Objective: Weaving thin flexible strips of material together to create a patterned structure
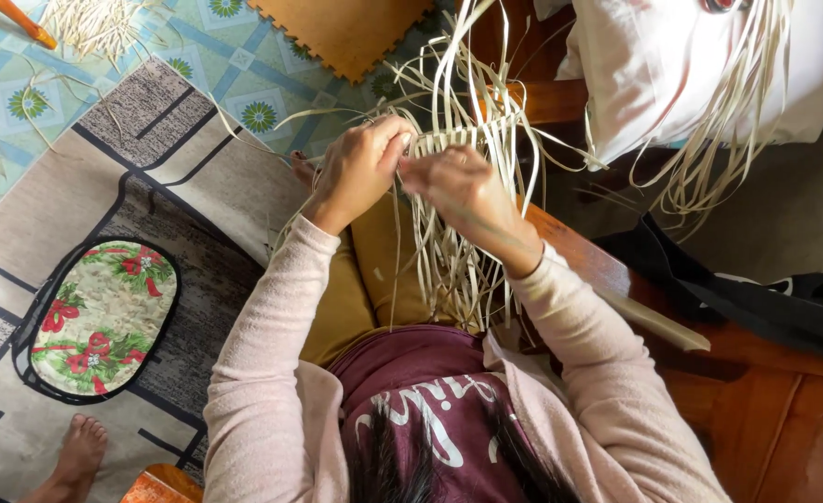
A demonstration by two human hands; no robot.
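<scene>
A small woven piece of pale straw strips [449,142] is held up in front of me, with long loose strips [449,261] hanging down over my lap and others fanning upward. My left hand [357,168] pinches the left side of the weave with its fingers closed on the strips. My right hand [463,191] grips the strips just below and right of the weave. Both hands nearly touch each other. Pink sleeves cover my arms.
A flowered oval cushion [102,317] lies on the patterned mat [197,168] at left. A bare foot [76,456] of another person shows at bottom left. A white bag [700,65] with more straw strips [719,140] and a black cloth [756,298] rest on the wooden bench [765,401] at right.
</scene>
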